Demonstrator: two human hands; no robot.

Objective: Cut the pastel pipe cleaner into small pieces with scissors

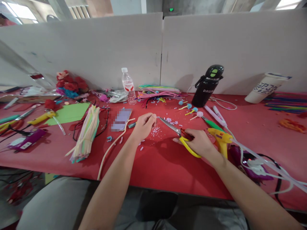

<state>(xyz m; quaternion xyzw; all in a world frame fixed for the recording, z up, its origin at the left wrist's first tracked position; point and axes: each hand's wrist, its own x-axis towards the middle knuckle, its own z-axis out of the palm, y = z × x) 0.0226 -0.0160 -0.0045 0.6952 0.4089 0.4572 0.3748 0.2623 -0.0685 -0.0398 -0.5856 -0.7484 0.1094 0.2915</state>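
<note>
In the middle of the head view, my right hand (198,140) grips yellow-handled scissors (171,126), whose blades point left toward my other hand. My left hand (145,124) is closed in a pinch right at the blade tips; what sits between its fingertips is too small to make out. Small pink cut pieces (169,120) and fine clippings (157,131) lie on the red table below and beside the blades. Close to my left wrist rest a cream pipe cleaner (110,147) and a phone (122,119).
A yellow glue gun (221,138) and purple power strip (249,164) with cables are at right. Behind stand a black flask (206,89), a water bottle (129,88) and a white cup (260,88). A pipe-cleaner bundle (86,134) lies left, small pompom flowers (194,109) behind the scissors.
</note>
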